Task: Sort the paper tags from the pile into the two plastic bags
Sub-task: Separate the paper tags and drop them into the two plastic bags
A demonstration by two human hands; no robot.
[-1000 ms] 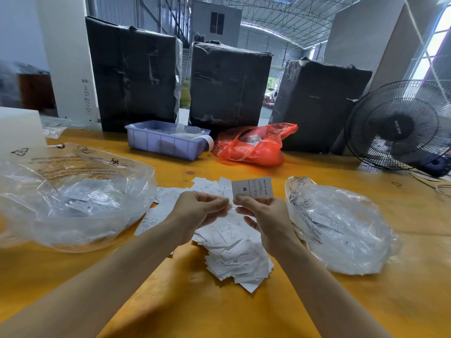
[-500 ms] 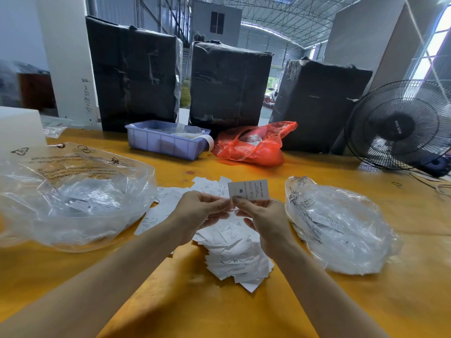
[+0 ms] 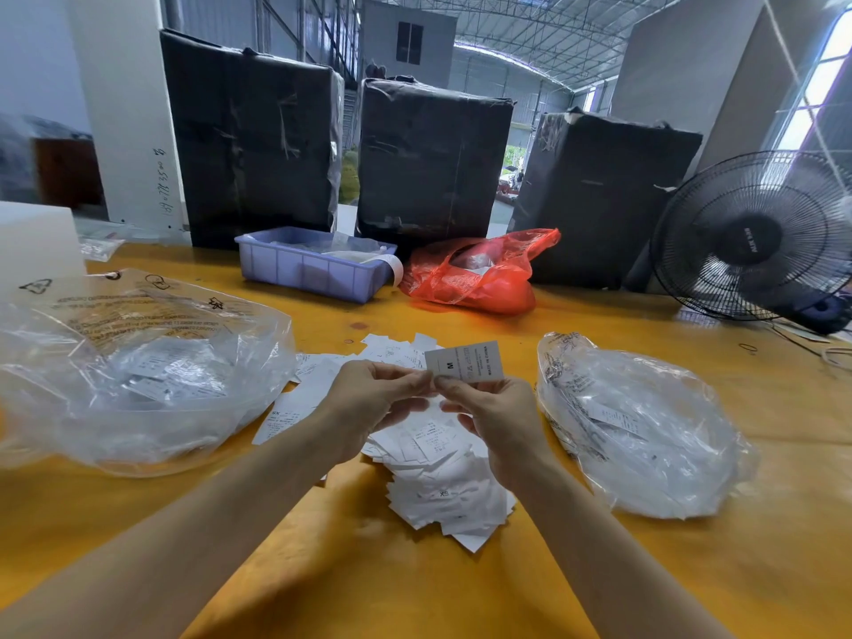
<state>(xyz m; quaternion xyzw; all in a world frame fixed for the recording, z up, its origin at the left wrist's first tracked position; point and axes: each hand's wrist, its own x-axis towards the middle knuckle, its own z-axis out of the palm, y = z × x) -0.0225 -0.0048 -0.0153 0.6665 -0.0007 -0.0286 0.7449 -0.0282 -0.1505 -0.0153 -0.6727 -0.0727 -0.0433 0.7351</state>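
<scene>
Both hands raised above the pile (image 3: 438, 468) of paper tags on the yellow table (image 3: 645, 325). Right hand (image 3: 495, 419) pinches 1 tag (image 3: 464, 360) by its lower edge; tag upright, printed "M". Left hand (image 3: 369, 403) meets it fingertip to fingertip at the tag's lower left corner, fingers curled, pinching that corner. Left bag (image 3: 138, 375) lies left of the left hand, right bag (image 3: 641, 431) just right of the right hand. Both bags hold tags.
</scene>
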